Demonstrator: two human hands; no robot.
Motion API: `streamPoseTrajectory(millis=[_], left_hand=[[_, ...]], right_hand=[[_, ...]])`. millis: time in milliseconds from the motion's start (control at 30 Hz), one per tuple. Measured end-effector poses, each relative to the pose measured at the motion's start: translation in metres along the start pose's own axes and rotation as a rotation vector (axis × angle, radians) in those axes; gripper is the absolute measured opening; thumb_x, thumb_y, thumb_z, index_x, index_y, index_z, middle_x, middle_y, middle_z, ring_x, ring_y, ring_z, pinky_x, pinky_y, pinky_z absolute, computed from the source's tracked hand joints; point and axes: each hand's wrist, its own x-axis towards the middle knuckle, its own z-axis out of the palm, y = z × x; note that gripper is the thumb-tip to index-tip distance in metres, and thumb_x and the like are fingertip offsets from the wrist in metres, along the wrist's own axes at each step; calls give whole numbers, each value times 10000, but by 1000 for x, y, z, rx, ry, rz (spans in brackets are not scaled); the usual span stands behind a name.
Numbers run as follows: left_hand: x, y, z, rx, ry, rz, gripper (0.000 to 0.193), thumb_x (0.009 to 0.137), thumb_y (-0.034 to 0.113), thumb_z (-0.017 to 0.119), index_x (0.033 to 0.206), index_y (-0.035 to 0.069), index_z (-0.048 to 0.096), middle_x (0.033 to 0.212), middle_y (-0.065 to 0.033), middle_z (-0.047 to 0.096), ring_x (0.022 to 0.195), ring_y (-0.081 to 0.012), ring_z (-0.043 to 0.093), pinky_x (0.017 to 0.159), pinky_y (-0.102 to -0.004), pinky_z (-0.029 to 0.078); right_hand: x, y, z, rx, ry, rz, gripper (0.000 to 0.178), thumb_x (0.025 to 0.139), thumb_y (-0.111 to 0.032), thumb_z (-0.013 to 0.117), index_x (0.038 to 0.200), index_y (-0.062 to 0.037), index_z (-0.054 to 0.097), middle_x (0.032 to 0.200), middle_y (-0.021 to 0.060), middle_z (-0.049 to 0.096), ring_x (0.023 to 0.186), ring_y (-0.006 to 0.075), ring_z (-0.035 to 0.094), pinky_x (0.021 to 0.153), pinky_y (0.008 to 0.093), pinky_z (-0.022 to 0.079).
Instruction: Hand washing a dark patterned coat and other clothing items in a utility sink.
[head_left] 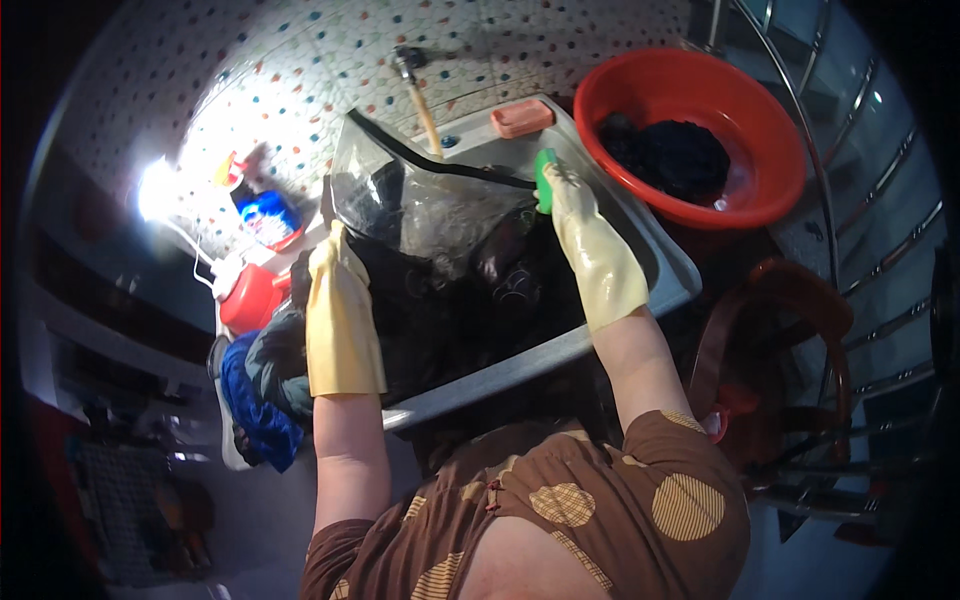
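Observation:
In the wide grey sink (487, 378) stands a clear plastic bag (420, 215) with a black edging strip along its top. My left hand (338, 262), in a pale yellow rubber glove, is closed on the bag's left edge. A green scrub brush (545, 182) is gripped in my right hand (570, 205), gloved likewise, at the right end of the black edging; its bristles are hidden. Dark wet fabric (415, 325) fills the sink below the bag and between my forearms.
A red basin (765, 190) with dark cloth stands at the right. Behind the sink are a tap (415, 85) and a pink soap bar (522, 118). A blue spray bottle (265, 212), red dipper (250, 300), lit lamp (160, 190) and blue clothes (262, 405) crowd the left.

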Motion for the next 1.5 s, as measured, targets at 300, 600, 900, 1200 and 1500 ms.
streamPoseTrajectory(millis=[300, 600, 900, 1200, 1500], left_hand=[[-75, -61, 99, -217, 60, -31, 442, 1017, 394, 465, 1111, 31, 699, 1063, -241, 691, 1066, -376, 648, 893, -429, 506], [-57, -64, 105, -374, 65, -147, 423, 1029, 376, 452, 1113, 37, 690, 1011, -236, 692, 1013, -382, 652, 864, -429, 511], [-42, 60, -43, -656, 43, -758, 516, 971, 515, 525, 1046, 30, 685, 874, -215, 690, 860, -356, 668, 785, -428, 515], [-117, 178, -27, 140, -173, -50, 1136, 805, 687, 627, 1516, -89, 198, 1602, -314, 102, 1456, -565, 60, 1094, -758, 108], [-84, 148, 8, 210, -420, -247, 792, 826, 483, 719, 1423, 15, 489, 1544, -221, 366, 1392, -418, 391, 1111, -643, 266]], right_hand=[[-85, -32, 85, -858, -160, -916, 445, 994, -209, 556, 1419, -99, 485, 996, 154, 721, 812, 379, 678, 837, 405, 531], [-27, 30, 24, -1446, -191, -369, 362, 907, -188, 599, 1268, -165, 614, 1065, 135, 654, 956, 310, 658, 807, 435, 520], [-84, -15, 76, -1736, -556, -330, 452, 928, -265, 580, 1374, -206, 536, 1166, 150, 646, 1073, 337, 636, 899, 458, 513], [-120, 62, 109, -1821, -260, -646, 514, 886, -426, 613, 1270, -97, 521, 1135, 191, 564, 1008, 425, 592, 818, 655, 445], [-78, 84, 126, -1778, -404, -375, 284, 894, -325, 597, 1001, -110, 748, 1011, 126, 737, 935, 298, 714, 832, 590, 494]])
